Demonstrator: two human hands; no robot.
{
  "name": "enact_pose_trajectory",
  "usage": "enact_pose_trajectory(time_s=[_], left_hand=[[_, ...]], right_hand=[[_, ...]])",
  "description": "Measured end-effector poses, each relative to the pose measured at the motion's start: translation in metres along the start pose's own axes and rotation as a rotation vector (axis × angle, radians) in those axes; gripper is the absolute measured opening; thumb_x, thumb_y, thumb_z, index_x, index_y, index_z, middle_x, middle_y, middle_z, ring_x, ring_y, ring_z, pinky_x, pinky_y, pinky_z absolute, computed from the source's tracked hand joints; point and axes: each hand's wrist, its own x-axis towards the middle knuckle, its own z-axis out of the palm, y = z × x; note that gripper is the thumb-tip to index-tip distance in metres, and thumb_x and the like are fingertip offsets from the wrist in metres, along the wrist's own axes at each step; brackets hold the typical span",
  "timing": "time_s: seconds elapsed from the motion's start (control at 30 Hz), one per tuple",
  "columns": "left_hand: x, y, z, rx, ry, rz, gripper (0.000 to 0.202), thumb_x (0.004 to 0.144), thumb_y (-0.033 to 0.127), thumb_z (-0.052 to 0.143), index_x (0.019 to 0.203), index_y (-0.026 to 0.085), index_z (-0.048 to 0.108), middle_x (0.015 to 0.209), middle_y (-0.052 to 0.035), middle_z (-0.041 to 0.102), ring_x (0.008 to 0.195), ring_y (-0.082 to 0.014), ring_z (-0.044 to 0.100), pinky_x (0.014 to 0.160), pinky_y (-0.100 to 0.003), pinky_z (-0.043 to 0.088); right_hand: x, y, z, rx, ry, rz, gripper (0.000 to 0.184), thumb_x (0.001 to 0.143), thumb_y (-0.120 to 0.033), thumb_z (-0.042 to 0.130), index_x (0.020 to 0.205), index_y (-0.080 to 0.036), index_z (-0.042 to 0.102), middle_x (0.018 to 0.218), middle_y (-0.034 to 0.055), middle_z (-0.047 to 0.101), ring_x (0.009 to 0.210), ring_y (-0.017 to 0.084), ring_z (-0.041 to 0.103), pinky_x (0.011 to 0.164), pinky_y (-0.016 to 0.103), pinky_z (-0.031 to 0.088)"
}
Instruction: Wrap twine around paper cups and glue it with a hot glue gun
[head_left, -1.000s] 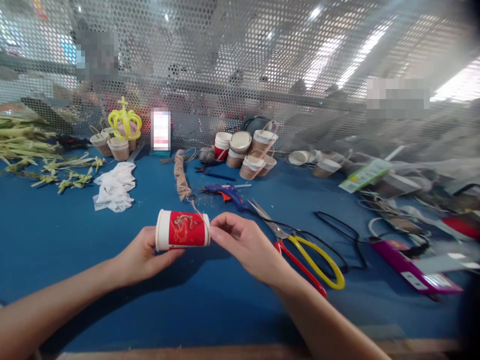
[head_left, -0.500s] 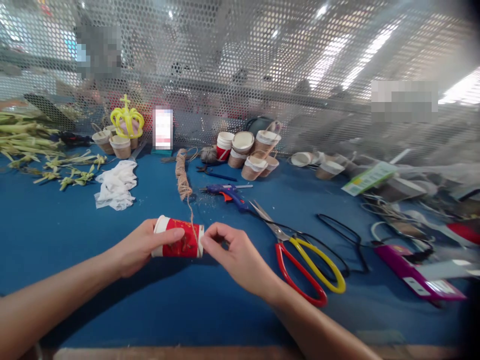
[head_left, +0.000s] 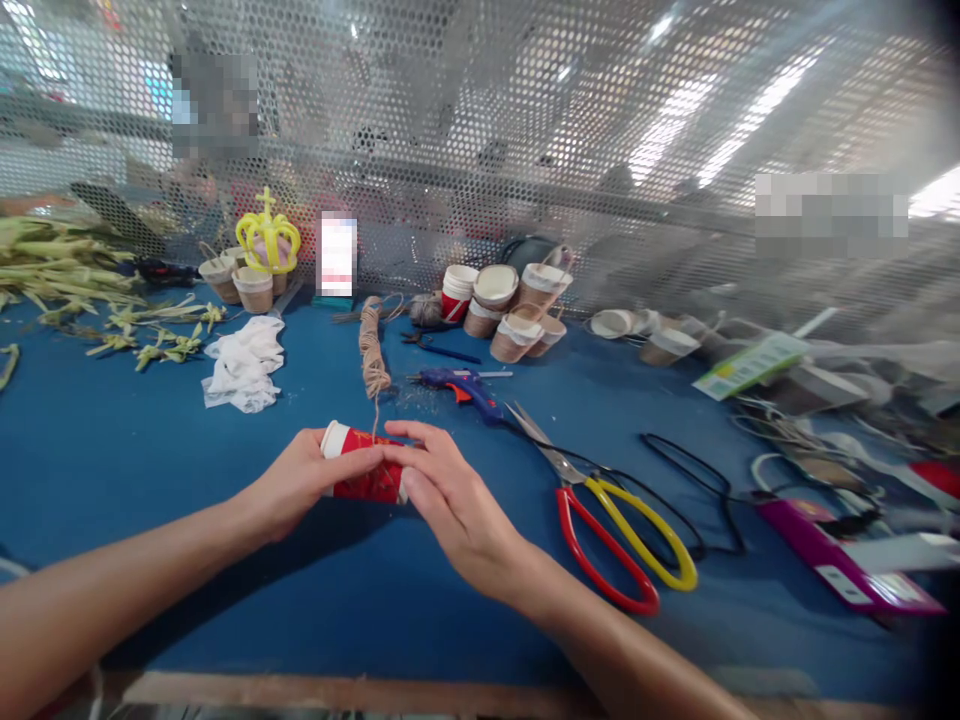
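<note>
A red and white paper cup (head_left: 358, 470) lies on its side over the blue table (head_left: 150, 470). My left hand (head_left: 296, 485) wraps round its rim end. My right hand (head_left: 446, 500) covers its base end, fingers curled over the cup. A thin brown twine strand (head_left: 374, 405) runs from the cup up to a twine hank (head_left: 372, 345) farther back. Both hands hide most of the cup.
Red and yellow scissors (head_left: 607, 510) lie just right of my right hand. A blue glue gun (head_left: 457, 385), black cable (head_left: 690, 480), white cloth (head_left: 244, 365), green leaf pieces (head_left: 150, 335), a yellow crown (head_left: 268, 240) and several brown cups (head_left: 517, 305) sit behind. A perforated screen (head_left: 525, 150) closes the back.
Both hands have turned the cup and closed over it; my right hand moved left onto the base end. The cup's red face is now mostly hidden. The view has shifted slightly.
</note>
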Motion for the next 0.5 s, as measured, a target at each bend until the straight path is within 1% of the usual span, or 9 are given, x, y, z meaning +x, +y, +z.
enact_pose_trajectory(time_s=[0.1,0.2,0.27,0.3,0.37,0.4,0.47,0.5], left_hand=[[0.003,-0.003,0.0,0.033,0.035,-0.01,0.023,0.062,0.033,0.071,0.074,0.014,0.068,0.065,-0.0009,0.068,0.059,-0.0121,0.06,0.063,-0.023,0.044],[0.003,-0.005,0.0,0.042,0.055,-0.01,0.021,0.059,0.03,0.073,0.07,0.012,0.067,0.061,-0.0002,0.067,0.055,-0.0109,0.058,0.06,-0.021,0.044],[0.003,-0.004,0.001,0.031,0.072,-0.013,0.02,0.058,0.027,0.074,0.068,0.012,0.067,0.058,0.0001,0.067,0.053,-0.01,0.058,0.057,-0.02,0.044],[0.003,-0.002,0.002,0.016,0.077,-0.022,0.019,0.057,0.026,0.074,0.067,0.012,0.067,0.058,-0.0001,0.067,0.052,-0.0101,0.058,0.057,-0.02,0.044],[0.003,0.001,0.003,-0.03,0.076,-0.056,0.019,0.056,0.025,0.074,0.067,0.011,0.067,0.059,-0.0017,0.069,0.053,-0.0113,0.06,0.058,-0.021,0.046],[0.004,0.004,0.003,-0.052,0.073,-0.075,0.019,0.056,0.024,0.074,0.067,0.011,0.067,0.061,-0.0028,0.07,0.054,-0.0121,0.061,0.059,-0.022,0.046],[0.006,0.008,0.003,-0.077,0.063,-0.107,0.019,0.057,0.024,0.073,0.069,0.01,0.068,0.063,-0.0047,0.071,0.056,-0.0131,0.063,0.059,-0.021,0.047],[0.008,0.009,0.003,-0.082,0.065,-0.119,0.019,0.058,0.023,0.072,0.07,0.01,0.068,0.063,-0.0052,0.071,0.056,-0.0131,0.063,0.058,-0.021,0.047]], right_hand=[[0.001,0.001,0.001,0.118,0.003,0.071,0.033,0.088,-0.022,0.03,0.107,-0.017,0.056,0.119,0.0096,0.048,0.111,0.017,0.044,0.094,0.036,0.036],[0.002,-0.001,-0.001,0.194,-0.026,0.164,0.034,0.089,-0.023,0.028,0.101,-0.017,0.059,0.116,0.0088,0.051,0.107,0.016,0.048,0.092,0.034,0.038],[0.004,-0.003,-0.005,0.186,-0.031,0.17,0.033,0.089,-0.024,0.029,0.097,-0.016,0.06,0.114,0.0086,0.053,0.106,0.015,0.049,0.092,0.032,0.037],[0.006,-0.002,-0.01,0.16,-0.014,0.156,0.031,0.088,-0.024,0.031,0.096,-0.016,0.06,0.113,0.0084,0.055,0.105,0.015,0.05,0.092,0.03,0.037],[0.012,0.002,-0.022,0.039,0.05,0.146,0.026,0.087,-0.025,0.036,0.097,-0.015,0.058,0.108,0.0076,0.058,0.101,0.014,0.052,0.089,0.028,0.039],[0.016,0.006,-0.03,-0.062,0.088,0.167,0.025,0.086,-0.026,0.038,0.099,-0.015,0.057,0.106,0.0069,0.059,0.098,0.014,0.054,0.087,0.026,0.041],[0.027,0.021,-0.047,-0.35,0.129,0.296,0.026,0.085,-0.026,0.042,0.105,-0.014,0.054,0.106,0.0072,0.059,0.094,0.014,0.056,0.084,0.026,0.042],[0.033,0.031,-0.054,-0.509,0.099,0.389,0.028,0.086,-0.027,0.042,0.109,-0.014,0.051,0.109,0.0076,0.058,0.095,0.014,0.055,0.085,0.025,0.041]])
